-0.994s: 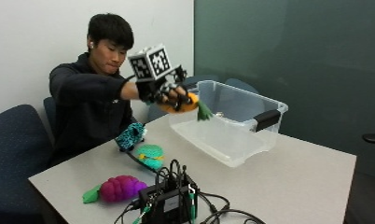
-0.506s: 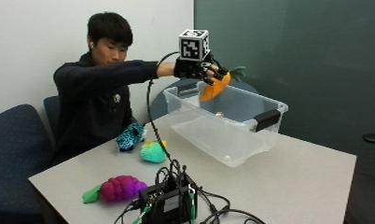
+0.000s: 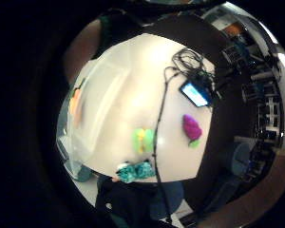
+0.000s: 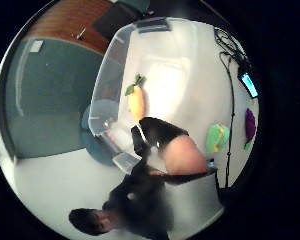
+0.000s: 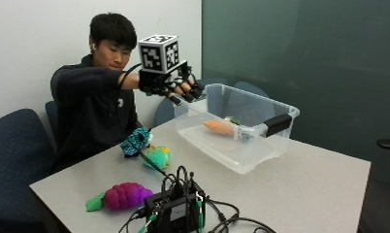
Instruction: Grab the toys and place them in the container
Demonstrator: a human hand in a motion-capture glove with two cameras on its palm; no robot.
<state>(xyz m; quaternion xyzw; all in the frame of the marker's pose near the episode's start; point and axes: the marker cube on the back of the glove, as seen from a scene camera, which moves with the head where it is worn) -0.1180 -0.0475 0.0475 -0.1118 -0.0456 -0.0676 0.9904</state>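
The black-gloved right hand [image 5: 177, 87] hovers above the clear plastic container [image 5: 259, 148], fingers [image 5: 194, 92] seemingly relaxed, holding nothing. An orange plush carrot [image 5: 219, 127] lies inside the container.

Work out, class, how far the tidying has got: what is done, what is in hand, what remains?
Done: the orange carrot toy lies inside the clear container. In hand: nothing; the gloved right hand hangs open above the container's rim. Left: three toys on the table, the purple grape toy, the green-and-yellow toy and the teal toy.
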